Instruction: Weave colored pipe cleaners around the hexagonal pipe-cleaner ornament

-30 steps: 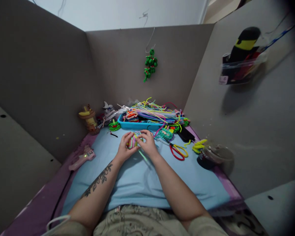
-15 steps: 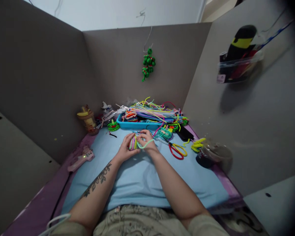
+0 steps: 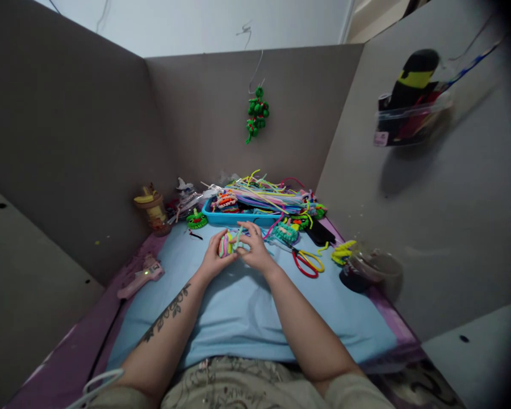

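My left hand (image 3: 213,260) is wrapped round a small striped pipe-cleaner piece (image 3: 225,245) in pink, purple, yellow and green. From the right, my right hand (image 3: 256,251) pinches a pale green pipe cleaner (image 3: 239,234) against the side of that piece. Part of the piece is hidden by my fingers. Just beyond my right hand lies a teal pipe-cleaner piece (image 3: 285,232). Scissors (image 3: 305,262) with red and yellow handles rest to the right of it.
A blue tray (image 3: 242,218) heaped with pipe cleaners (image 3: 264,196) stands at the back. A pink glue gun (image 3: 142,278) with a lit green light lies left. At right are a black phone-like object (image 3: 321,233) and a dark-based clear container (image 3: 357,275). Grey panels surround the table.
The pale green pipe cleaner, which trailed across my right wrist, now stands up between my hands. My right fingers have spread and shifted; the striped piece has moved slightly left.
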Available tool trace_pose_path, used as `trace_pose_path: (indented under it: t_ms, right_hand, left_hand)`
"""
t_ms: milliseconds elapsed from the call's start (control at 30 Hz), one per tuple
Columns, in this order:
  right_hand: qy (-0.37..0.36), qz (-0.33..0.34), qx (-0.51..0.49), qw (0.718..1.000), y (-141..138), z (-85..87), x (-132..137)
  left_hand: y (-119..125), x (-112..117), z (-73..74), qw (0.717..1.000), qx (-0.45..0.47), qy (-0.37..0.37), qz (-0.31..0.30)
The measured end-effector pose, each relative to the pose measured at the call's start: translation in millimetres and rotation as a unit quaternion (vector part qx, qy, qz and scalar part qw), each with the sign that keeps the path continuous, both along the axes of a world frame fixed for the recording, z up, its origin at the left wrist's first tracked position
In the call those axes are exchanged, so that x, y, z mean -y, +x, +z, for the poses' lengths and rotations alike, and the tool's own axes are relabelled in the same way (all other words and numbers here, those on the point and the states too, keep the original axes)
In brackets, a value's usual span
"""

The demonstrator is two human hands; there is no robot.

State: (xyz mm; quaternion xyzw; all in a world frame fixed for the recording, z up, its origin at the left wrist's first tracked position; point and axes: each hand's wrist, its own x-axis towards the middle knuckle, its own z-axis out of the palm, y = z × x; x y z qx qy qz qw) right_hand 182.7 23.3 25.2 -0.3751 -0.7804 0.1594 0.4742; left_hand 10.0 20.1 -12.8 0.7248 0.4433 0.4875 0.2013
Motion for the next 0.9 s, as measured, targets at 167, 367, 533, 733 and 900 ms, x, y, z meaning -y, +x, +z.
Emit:
trace_pose_path:
  t_ms: [167, 367, 533, 733, 900]
  right_hand:
    - [0.03, 0.001, -0.005, 1.0, 0.2, 0.3, 0.3]
    - [-0.047, -0.06, -0.133, 0.988, 2.3, -3.4, -10.2]
    - [-0.114, -0.054, -0.178, 0.976, 3.3, -16.2, -21.5]
    - [-0.158, -0.055, -0.148, 0.975, -2.9, -22.7, -22.3]
    - [-0.236, 0.004, -0.194, 0.952, -4.0, -20.2, -20.6]
  left_hand:
    - [-0.9, -0.8, -2.0, 1.0, -0.01, 0.016, -0.013]
    - [6.3, 5.0, 0.8, 0.992, -0.054, 0.044, -0.103]
    - [8.4, 6.4, 4.6, 0.995, -0.052, 0.037, -0.079]
    - [5.5, 5.7, 3.7, 0.997, -0.038, 0.055, -0.039]
    - [7.1, 5.8, 2.1, 0.995, -0.043, 0.078, -0.049]
